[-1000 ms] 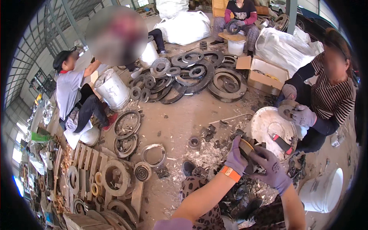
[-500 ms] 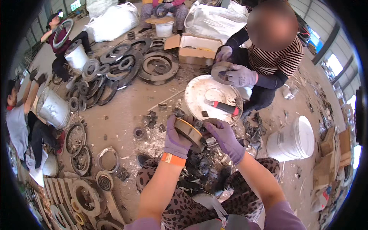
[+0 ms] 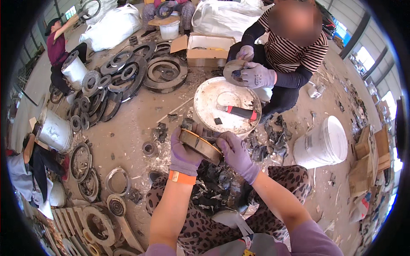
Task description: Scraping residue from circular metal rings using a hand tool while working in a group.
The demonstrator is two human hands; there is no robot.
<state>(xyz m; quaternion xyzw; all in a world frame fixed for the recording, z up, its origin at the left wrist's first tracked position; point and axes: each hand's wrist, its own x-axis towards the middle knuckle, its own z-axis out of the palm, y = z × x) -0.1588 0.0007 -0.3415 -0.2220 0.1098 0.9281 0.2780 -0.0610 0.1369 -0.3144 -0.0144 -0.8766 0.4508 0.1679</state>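
Note:
Purple work gloves cover both of my hands. My left hand (image 3: 185,150) is closed around one side of a thick round ring (image 3: 200,145), with its palm under the outer wall. The ring is tilted, brownish, with a yellow-orange line along one edge. At its other side, my right hand (image 3: 237,154) has curled fingers pinched on the rim; its fingertips are partly hidden. Dark scraps (image 3: 222,181) lie in a heap below, between my knees. Just beyond the ring stands a white bucket with a dirty lid (image 3: 205,100), and a tool with a red-and-black handle (image 3: 241,112) rests on it.
Across the lid a co-worker in a striped top (image 3: 294,51) holds a flat ring (image 3: 234,72). Piled rings (image 3: 128,79) lie far left, beside an open cardboard box (image 3: 207,55). A white bucket (image 3: 318,143) stands right. More rings (image 3: 100,224) lie near left.
The ring has turned and tilted in my hands, and my right fingers have shifted along its rim. The view has moved slightly. At the far left, a co-worker has raised a ring higher.

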